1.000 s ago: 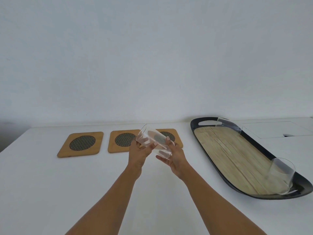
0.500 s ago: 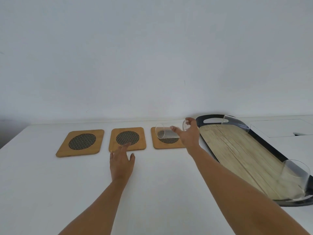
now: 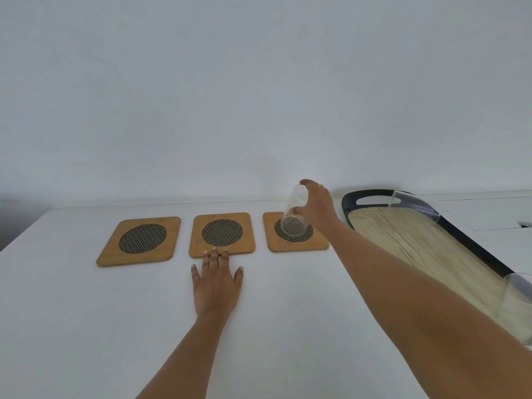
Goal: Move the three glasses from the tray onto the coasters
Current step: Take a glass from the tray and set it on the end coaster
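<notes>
Three bamboo coasters with dark mesh centres lie in a row: left coaster (image 3: pixel 139 241), middle coaster (image 3: pixel 222 234), right coaster (image 3: pixel 296 233). My right hand (image 3: pixel 316 205) grips a clear glass (image 3: pixel 294 218) from the side, holding it nearly upright with its base over the right coaster's mesh. My left hand (image 3: pixel 216 283) lies flat on the table, fingers apart, fingertips touching the middle coaster's near edge. Two more clear glasses remain on the black-rimmed wooden tray (image 3: pixel 357 194): one at its far end (image 3: pixel 414 207), one at its near end (image 3: pixel 518 300).
The white table meets a plain white wall behind the coasters. The tray runs diagonally along the right side, close to the right coaster. A white recessed panel (image 3: pixel 495 210) lies on the table beyond the tray.
The glass went from both hands to my right hand alone, which carried it to the right coaster and turned it from lying sideways to nearly upright. My left hand dropped flat by the middle coaster.
</notes>
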`<state>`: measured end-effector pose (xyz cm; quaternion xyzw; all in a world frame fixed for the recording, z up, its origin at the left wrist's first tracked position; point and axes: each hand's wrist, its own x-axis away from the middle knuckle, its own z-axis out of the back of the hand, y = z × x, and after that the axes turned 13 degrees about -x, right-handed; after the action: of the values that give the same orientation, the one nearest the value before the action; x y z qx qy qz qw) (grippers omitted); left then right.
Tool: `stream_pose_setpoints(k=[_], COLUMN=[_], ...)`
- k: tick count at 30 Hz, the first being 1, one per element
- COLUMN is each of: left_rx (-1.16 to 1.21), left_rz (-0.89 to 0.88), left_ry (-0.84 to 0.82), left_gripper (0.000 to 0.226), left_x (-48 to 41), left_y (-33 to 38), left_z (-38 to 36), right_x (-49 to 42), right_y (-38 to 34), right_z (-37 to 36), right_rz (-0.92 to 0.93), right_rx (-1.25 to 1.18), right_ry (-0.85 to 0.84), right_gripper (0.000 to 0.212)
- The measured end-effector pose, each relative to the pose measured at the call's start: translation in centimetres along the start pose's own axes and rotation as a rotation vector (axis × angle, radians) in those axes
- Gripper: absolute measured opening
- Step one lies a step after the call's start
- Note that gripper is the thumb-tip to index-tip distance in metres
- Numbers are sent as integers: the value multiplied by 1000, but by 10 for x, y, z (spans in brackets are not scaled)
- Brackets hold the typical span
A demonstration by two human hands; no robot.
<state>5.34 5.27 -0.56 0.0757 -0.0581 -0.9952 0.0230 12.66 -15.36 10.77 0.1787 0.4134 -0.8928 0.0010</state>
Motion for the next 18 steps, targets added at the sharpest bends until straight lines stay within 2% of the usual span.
stream_pose_setpoints(k=[9,12,14,18], left_rx=[-35,-35,-31,-24], left_rz=[-3,-6,-5,0], left_ry=[-25,-25,-26,-25], left_gripper=[60,59,59,59], left_x=[1,2,2,1], left_y=[2,2,2,2], left_z=[0,0,0,0], right_x=[-15,-12,-9,2], right_y=[12,14,16,21], right_z=[-13,-17,-19,-22], right_rz=[-20,-8,-26,-139], right_rx=[27,9,-33,-180], right_ry=[-136,-127,-94,8], right_gripper=[70,67,73,101])
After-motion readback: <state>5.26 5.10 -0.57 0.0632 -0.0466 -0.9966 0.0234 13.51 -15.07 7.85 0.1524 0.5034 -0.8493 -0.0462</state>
